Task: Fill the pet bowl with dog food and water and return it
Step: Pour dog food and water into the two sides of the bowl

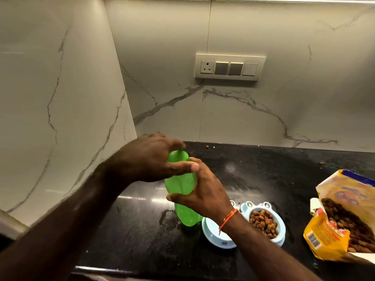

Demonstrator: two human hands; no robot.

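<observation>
Bowl (223, 238): lying near on the black bench (253, 175), a pale blue double dish; its right cup is holding kibble (263, 222), its left cup is partly hidden by the right wrist.
Bag (343, 218): lying open at the right, kibble showing inside.
Bottle (183, 191): green, standing just left of the bowl.
Right hand (200, 189): gripping the bottle's body.
Left hand (150, 159): curling over the bottle's top.
Socket panel (228, 66): sitting on the far marble wall.
</observation>
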